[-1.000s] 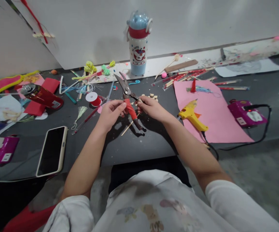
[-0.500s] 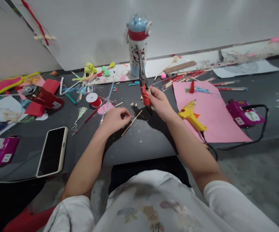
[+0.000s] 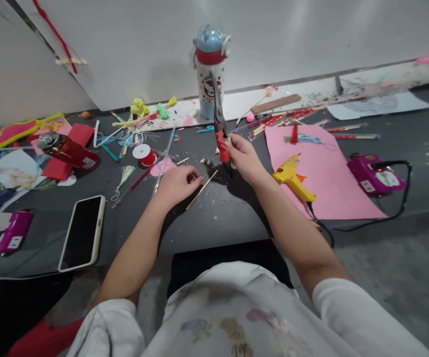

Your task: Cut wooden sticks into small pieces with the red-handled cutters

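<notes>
Head view shows the shears point(image 3: 220, 119), their handles wrapped in red, raised above the middle of the tabletop point(image 3: 214, 230) with the blades pointing up and away, overlapping the bottle point(image 3: 210, 57) behind them. The right hand point(image 3: 244, 156) has its fingers clasped around the handles. The left hand point(image 3: 177, 184) hangs low nearby, its fingers loosely curled with thumb and forefinger close together; whether they pinch anything cannot be told. Just beside its thumb a thin wooden stick point(image 3: 202, 190) lies slantwise, and small cut wooden bits point(image 3: 208, 161) are scattered beyond. Farther left are the spool point(image 3: 146, 155) of red thread, a phone point(image 3: 81, 233) with a dark screen, and a red can point(image 3: 69, 150) lying tilted on its side. To the right, a yellow glue gun point(image 3: 293, 179) rests on pink paper point(image 3: 343, 191), its cord trailing over the near edge, while a purple box point(image 3: 375, 174) with a small red light sits by the paper's right side.
</notes>
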A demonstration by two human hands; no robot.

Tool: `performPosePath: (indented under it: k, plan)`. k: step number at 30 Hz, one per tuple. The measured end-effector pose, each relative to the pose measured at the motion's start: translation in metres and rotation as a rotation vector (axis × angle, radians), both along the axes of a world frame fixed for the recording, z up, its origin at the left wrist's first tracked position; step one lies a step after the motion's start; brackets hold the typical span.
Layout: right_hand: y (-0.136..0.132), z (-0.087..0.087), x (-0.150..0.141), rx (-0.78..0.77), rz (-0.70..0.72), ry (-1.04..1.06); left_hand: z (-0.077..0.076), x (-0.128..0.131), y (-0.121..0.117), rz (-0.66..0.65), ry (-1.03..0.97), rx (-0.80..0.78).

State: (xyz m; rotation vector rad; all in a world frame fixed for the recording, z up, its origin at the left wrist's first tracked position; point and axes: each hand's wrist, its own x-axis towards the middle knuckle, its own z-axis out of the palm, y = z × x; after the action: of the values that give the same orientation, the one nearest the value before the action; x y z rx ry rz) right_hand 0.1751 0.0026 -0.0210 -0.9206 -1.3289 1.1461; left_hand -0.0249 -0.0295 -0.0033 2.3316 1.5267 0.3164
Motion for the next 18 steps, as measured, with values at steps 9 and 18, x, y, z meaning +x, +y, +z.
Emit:
performPosePath:
  k: [9, 18]
  plan:
    - [0.002, -0.003, 0.0, -0.028, 0.012, 0.021, 0.025, -0.011, 0.027, 0.216, 0.218, 0.088]
    - [0.003, -0.007, -0.003, -0.037, -0.005, -0.038, 0.011, -0.013, 0.106, 0.391, 0.422, 0.168]
